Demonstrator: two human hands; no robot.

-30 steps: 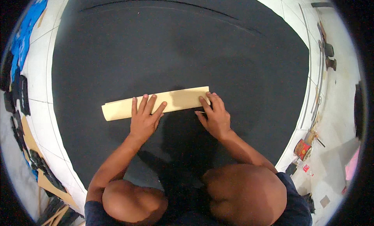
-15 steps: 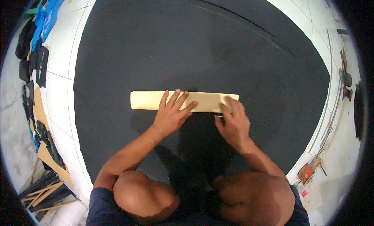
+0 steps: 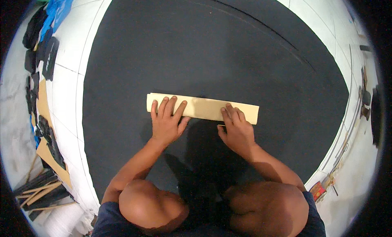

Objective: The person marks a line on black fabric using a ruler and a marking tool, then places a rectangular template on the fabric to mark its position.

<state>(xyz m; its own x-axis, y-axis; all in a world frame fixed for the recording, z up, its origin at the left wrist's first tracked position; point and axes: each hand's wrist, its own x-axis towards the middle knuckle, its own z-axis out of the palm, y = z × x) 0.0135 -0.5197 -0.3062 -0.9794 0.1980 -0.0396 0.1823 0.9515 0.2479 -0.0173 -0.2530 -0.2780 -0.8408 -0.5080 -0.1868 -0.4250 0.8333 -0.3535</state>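
A long pale-yellow strip (image 3: 204, 107), which looks like folded card or paper, lies nearly level across a black sheet (image 3: 196, 53). Its layers show slightly offset at the left end. My left hand (image 3: 166, 121) presses on the strip's left part, fingers spread flat and thumb just below the lower edge. Toward the right end, my right hand (image 3: 238, 130) rests with its fingertips on the strip, the fingers stretched out and the thumb apart below it. A thin pale edge shows by the right thumb; what it belongs to is hidden.
White tiles (image 3: 67, 79) surround the black sheet. Black pieces (image 3: 50, 59), tan offcuts (image 3: 53, 163) and wooden sticks (image 3: 43, 194) lie along the left, with a blue plastic sheet (image 3: 61, 10) at the far left. A red packet (image 3: 317, 191) lies at the right.
The strip appears shifted rightward and slightly tilted, though the whole view has shifted too. My left hand has moved toward the strip's left end; my right hand has moved inward from its right end.
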